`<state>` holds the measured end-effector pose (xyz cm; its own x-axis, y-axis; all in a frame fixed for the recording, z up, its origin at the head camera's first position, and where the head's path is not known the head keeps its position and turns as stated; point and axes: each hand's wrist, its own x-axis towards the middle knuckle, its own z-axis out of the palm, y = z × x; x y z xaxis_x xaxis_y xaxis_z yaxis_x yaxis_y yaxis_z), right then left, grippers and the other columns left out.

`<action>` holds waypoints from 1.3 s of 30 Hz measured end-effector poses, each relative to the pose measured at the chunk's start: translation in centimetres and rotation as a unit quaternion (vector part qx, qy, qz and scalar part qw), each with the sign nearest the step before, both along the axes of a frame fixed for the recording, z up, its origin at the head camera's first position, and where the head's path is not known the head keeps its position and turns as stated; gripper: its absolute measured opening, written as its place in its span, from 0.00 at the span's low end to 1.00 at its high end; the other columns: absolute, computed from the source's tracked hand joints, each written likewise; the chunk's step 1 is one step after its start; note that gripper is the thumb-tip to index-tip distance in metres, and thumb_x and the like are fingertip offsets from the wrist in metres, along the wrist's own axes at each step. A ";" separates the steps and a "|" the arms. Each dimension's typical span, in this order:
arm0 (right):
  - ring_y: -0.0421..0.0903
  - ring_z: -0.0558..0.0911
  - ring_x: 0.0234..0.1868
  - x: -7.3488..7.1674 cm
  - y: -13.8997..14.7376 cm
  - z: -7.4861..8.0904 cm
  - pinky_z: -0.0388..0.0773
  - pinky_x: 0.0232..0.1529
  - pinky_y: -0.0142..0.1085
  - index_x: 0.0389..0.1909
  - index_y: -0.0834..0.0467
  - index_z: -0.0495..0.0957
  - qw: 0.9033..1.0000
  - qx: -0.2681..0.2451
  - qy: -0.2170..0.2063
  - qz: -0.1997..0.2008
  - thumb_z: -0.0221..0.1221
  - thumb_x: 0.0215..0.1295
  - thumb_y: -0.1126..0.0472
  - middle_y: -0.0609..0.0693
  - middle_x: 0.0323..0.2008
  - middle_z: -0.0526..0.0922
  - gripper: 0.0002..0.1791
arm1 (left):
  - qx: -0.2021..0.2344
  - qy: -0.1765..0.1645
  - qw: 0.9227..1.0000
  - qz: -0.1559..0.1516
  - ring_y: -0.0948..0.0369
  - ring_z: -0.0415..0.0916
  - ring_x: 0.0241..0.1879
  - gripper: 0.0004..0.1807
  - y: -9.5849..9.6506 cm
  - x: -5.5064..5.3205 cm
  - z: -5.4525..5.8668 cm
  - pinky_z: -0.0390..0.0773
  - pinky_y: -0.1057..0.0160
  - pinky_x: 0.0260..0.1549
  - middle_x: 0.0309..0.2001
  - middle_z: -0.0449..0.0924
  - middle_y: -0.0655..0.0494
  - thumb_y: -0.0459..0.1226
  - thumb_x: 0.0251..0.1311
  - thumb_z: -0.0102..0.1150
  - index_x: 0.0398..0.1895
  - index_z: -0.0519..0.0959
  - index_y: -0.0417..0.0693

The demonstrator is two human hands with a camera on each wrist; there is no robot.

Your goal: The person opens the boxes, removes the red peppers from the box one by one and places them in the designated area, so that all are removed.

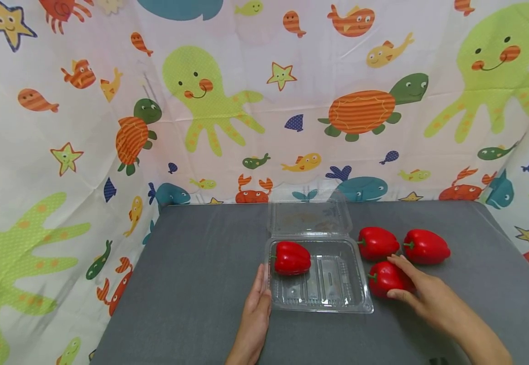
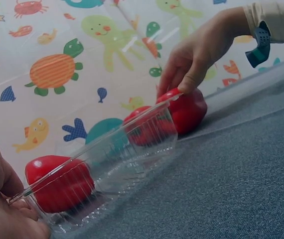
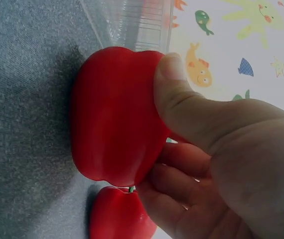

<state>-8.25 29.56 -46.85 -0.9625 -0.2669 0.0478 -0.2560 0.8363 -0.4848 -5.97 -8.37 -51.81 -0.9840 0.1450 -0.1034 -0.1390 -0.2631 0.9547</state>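
Observation:
A clear plastic container [image 1: 330, 276] stands in the middle of the table, its hinged lid [image 1: 310, 218] tipped back behind it. Inside, at its left, lies a red bell pepper [image 1: 291, 258] with a green stem. My left hand [image 1: 256, 309] holds the container's left rim, with thumb and fingers either side of the edge in the left wrist view. Just right of the container, my right hand [image 1: 421, 289] grips another red bell pepper [image 3: 117, 114] between thumb and fingers. Its stem points left, toward the container wall.
Two more red bell peppers, a nearer-to-lid one [image 1: 378, 243] and one farther right [image 1: 426, 247], lie behind my right hand. Grey cloth [image 1: 200, 284] covers the table. A curtain [image 1: 246, 101] printed with sea animals hangs along the back and sides.

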 end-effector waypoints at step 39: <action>0.75 0.79 0.60 -0.2 0.3 0.4 0.85 0.49 0.63 0.79 0.61 0.64 0.998 0.021 -0.063 -0.024 0.76 0.60 0.47 0.73 0.71 0.71 0.51 | 0.001 0.009 1.000 -0.006 0.54 0.30 0.85 0.35 -0.1 0.0 -0.1 0.37 0.46 0.79 0.87 0.39 0.55 0.30 0.84 0.32 0.88 0.39 0.49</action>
